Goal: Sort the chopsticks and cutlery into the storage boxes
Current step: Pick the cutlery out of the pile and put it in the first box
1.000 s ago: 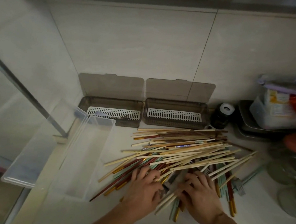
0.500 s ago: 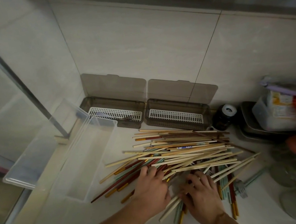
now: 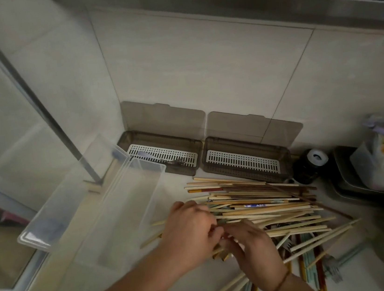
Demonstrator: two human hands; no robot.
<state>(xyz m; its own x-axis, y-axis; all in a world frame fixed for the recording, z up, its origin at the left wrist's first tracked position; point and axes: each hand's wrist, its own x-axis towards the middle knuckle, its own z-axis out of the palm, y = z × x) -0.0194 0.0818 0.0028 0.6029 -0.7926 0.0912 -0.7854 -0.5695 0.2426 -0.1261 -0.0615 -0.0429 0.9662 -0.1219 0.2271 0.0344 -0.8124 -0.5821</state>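
both hands amid chopstick pile

The chopsticks at centre look mostly like pale matt wood, a few lacquered red-brown. Above them, two storage boxes are smoky translucent plastic with white slotted inserts. The clear bin at left is glossy plastic. The wall tiles look smooth and faintly sheened.

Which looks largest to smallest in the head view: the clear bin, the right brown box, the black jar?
1. Clear bin: largest, though it is also nearest the camera.
2. Right brown box.
3. Black jar: clearly smallest.
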